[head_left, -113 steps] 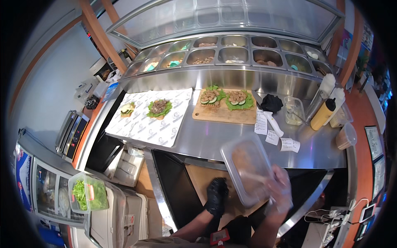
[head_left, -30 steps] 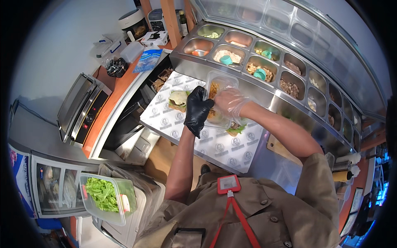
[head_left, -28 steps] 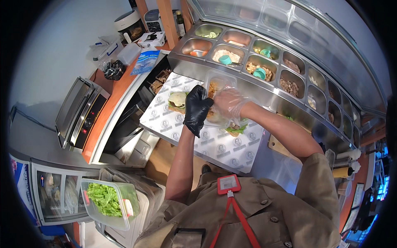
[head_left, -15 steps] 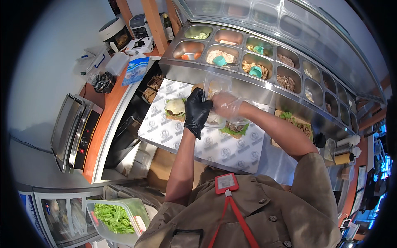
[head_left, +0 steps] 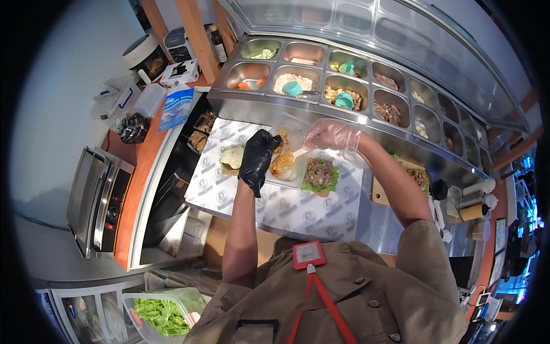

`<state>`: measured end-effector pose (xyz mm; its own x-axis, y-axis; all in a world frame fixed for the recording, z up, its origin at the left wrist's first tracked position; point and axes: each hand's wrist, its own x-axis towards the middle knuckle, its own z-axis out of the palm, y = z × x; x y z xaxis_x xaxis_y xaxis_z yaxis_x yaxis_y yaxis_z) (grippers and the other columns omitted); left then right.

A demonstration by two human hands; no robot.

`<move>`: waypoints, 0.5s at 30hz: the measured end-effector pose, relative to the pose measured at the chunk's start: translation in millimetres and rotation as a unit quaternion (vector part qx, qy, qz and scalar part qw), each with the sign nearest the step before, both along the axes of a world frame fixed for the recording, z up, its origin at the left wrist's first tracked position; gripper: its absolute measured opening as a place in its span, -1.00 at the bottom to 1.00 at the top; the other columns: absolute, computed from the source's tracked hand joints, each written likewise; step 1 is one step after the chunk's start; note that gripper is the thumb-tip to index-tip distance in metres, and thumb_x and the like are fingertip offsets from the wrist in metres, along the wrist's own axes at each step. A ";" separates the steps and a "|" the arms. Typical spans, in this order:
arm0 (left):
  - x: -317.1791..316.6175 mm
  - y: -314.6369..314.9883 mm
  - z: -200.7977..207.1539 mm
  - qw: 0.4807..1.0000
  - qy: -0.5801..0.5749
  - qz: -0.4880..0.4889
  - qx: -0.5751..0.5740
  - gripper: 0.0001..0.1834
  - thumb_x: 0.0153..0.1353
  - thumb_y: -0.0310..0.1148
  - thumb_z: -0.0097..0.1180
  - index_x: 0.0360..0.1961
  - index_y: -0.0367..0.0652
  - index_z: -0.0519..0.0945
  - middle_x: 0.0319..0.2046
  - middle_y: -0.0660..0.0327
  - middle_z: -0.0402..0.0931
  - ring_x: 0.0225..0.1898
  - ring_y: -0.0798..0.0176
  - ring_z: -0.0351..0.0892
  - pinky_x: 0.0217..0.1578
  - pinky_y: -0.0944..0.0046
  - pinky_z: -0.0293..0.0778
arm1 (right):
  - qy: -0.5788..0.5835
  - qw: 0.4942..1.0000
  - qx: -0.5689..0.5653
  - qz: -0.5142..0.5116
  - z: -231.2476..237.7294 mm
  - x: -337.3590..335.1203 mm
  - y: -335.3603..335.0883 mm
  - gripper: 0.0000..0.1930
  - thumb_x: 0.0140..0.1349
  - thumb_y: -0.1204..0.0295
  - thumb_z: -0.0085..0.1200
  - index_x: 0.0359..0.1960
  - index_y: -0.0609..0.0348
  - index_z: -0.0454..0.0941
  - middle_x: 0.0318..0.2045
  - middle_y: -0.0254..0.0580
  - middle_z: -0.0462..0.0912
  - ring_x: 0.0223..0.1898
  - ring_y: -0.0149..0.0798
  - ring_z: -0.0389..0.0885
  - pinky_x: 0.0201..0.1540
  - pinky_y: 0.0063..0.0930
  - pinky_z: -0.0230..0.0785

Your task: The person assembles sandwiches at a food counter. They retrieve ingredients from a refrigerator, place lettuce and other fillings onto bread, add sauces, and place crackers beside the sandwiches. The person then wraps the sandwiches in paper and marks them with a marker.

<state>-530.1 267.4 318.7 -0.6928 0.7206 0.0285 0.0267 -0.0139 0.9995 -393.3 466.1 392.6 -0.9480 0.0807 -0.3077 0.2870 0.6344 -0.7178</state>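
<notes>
My left hand (head_left: 258, 157), in a black glove, is closed on the left side of a see-through plastic container (head_left: 293, 181). Inside it lies an orange-yellow, crumbly or saucy food (head_left: 282, 165). In a transparent glove, my right hand (head_left: 328, 135) grips a pale, flat-ended spatula (head_left: 299, 152), its tip down at the food. Just right of the container sits a bread base with lettuce and chopped brown meat (head_left: 319, 174). Left of the black glove, another bread base carries lettuce and a white slice (head_left: 231, 157), partly hidden by that hand. Both rest on printed white paper (head_left: 286, 215).
Behind the paper, a steel counter (head_left: 252, 106) holds several food pans (head_left: 295, 80) under a raised glass lid (head_left: 366, 26). A wooden board with more food (head_left: 421, 175) stands right. A contact grill (head_left: 106, 200) is left; a lettuce tub (head_left: 163, 315) is lower left.
My right hand has moved right and slightly up, bringing the spatula and the container's food into sight. My left hand has shifted slightly left and down. The meat-topped bread is now uncovered.
</notes>
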 end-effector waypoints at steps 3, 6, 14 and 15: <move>-6.2 -10.8 -16.7 0.999 -0.035 0.026 0.018 -0.76 0.26 -0.39 0.26 -0.51 -0.04 0.46 -0.53 0.50 0.30 -0.41 0.53 0.21 -0.32 0.40 0.25 | 0.028 0.997 -0.002 -0.071 4.9 46.0 8.7 -0.75 0.30 0.35 0.14 -0.11 0.22 0.70 -0.38 -0.22 0.70 -0.33 -0.38 0.58 -0.23 -0.38 0.43; -12.5 -19.0 -42.7 0.997 -0.071 0.026 0.001 -0.74 0.26 -0.38 0.26 -0.53 -0.06 0.46 -0.54 0.49 0.27 -0.44 0.52 0.16 -0.38 0.40 0.19 | 0.064 0.986 0.016 -0.151 -15.3 96.4 5.7 -0.75 0.29 0.36 0.11 -0.10 0.23 0.69 -0.44 -0.12 0.68 -0.40 -0.29 0.60 -0.25 -0.33 0.44; -22.7 -25.3 -70.7 0.996 -0.008 0.055 -0.074 -0.75 0.24 -0.35 0.30 -0.51 -0.13 0.50 -0.57 0.48 0.28 -0.47 0.49 0.16 -0.40 0.37 0.21 | 0.119 0.945 0.108 -0.287 -126.2 138.3 -42.5 -0.72 0.30 0.47 0.05 0.02 0.17 0.63 -0.34 0.17 0.67 -0.31 0.17 0.65 -0.20 -0.11 0.47; -25.8 -27.7 -63.0 0.988 0.035 0.061 -0.140 -0.75 0.23 -0.29 0.31 -0.45 -0.20 0.54 -0.57 0.35 0.41 -0.48 0.40 0.32 -0.37 0.31 0.31 | 0.121 0.944 0.103 -0.290 -131.6 139.1 -45.6 -0.71 0.29 0.47 0.05 0.03 0.17 0.63 -0.33 0.19 0.66 -0.29 0.20 0.64 -0.19 -0.09 0.46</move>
<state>-556.0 239.7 255.6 -0.7778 0.6189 -0.1094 0.0807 0.2710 0.9592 -254.2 420.5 261.0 -0.7664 0.6423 -0.0081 0.4720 0.5544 -0.6855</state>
